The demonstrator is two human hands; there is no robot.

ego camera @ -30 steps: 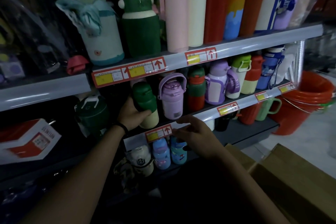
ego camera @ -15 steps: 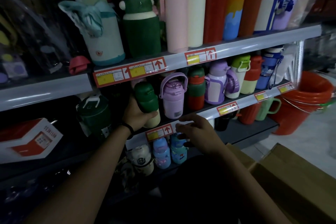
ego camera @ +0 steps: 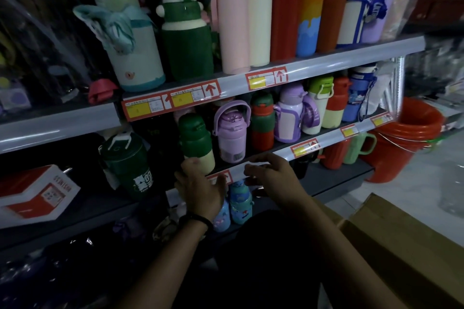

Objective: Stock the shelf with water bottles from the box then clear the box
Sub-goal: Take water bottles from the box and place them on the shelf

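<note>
The green-and-cream bottle [ego camera: 197, 143] stands on the shelf [ego camera: 326, 137] just above the left hand [ego camera: 200, 189], whose fingers are loosely spread and hold nothing. The right hand [ego camera: 272, 175] (fingers relaxed, slightly curved, also holding nothing) hovers at the shelf's front rail. The box [ego camera: 406, 246] sits below, to its right.

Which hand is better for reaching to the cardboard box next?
Probably the right hand: it is empty and nearer the cardboard box. The left hand is farther away, by the green bottle.
</note>
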